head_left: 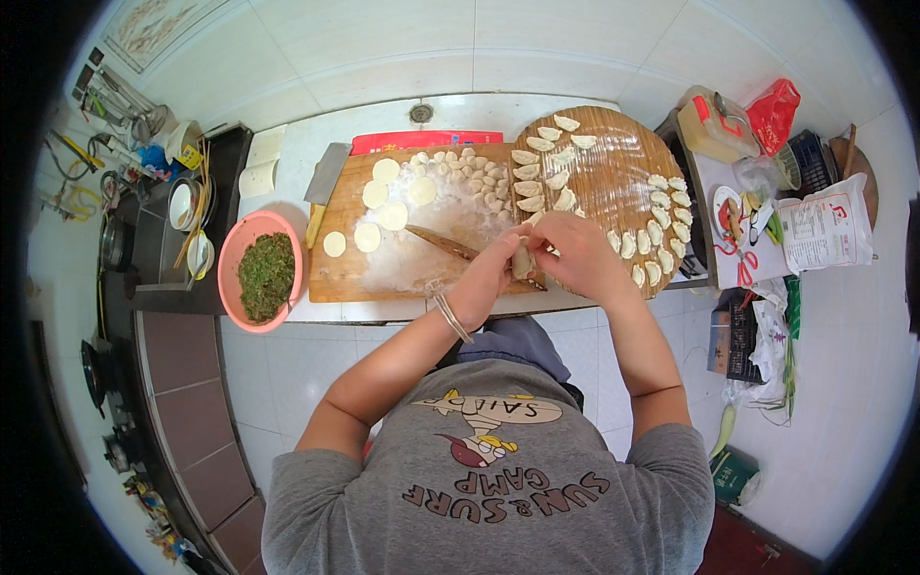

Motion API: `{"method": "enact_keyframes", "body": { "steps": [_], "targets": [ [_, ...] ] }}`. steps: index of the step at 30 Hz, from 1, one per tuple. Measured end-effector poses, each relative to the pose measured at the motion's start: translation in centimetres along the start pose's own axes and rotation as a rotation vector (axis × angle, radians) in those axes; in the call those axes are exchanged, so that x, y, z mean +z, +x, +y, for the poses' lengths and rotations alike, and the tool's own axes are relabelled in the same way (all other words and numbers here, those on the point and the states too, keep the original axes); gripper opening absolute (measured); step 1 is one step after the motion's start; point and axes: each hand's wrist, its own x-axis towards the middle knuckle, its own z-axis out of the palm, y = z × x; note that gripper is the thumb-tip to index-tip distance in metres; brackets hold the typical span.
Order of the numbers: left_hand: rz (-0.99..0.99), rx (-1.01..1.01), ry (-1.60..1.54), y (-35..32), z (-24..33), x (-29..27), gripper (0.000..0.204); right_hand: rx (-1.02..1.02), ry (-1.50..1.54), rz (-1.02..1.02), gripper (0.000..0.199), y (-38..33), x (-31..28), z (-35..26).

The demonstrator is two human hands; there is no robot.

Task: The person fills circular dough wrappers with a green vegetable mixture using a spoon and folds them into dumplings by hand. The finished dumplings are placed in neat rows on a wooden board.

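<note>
Both hands meet over the board's right end, near the near edge. The left hand (487,273) grips a dumpling (522,264) from its left side, fingers closed on it; the right hand (580,251) pinches the same dumpling from the other side with bent fingers. The fingers cover much of it, so I cannot tell how far its seam is sealed. A bracelet (453,318) circles the left wrist.

The board (331,278) lies on the bench (307,115), close to its near edge. A rolling pin (436,240) slants across it, one end toward the middle and the other running beneath the hands. Six wrappers (367,238) lie toward the board's left edge, and dough pieces (484,179) cluster toward its far right corner. Flour (402,268) dusts the middle.

A round tray (618,153) overlaps the board's right edge; finished dumplings (655,232) line its left, right and near sides, a few at its far edge. A cleaver (328,172) rests by the board's left edge, near the far corner. A red packet (426,141) lies along the far edge. The bowl (230,264), with green filling (266,276), stands at the bench's near left corner.
</note>
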Motion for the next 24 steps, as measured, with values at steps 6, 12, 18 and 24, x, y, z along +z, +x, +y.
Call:
{"method": "enact_keyframes", "body": {
  "steps": [6,12,18,24],
  "targets": [
    [-0.020,-0.080,0.011,-0.2,1.3,0.1,0.051,0.021,0.035,0.118,0.012,-0.1,-0.6,-0.7],
    [-0.059,-0.128,-0.039,-0.2,1.2,-0.2,0.054,-0.268,-0.011,-0.015,0.008,0.4,-1.8,1.1],
    [-0.074,-0.162,-0.030,0.1,0.5,-0.6,0.056,-0.358,-0.025,0.001,0.014,0.6,-1.3,1.7],
    [-0.094,-0.213,0.021,1.0,0.1,-0.5,0.055,-0.259,-0.094,-0.016,0.016,-0.4,-0.7,1.8]
  ]
}}
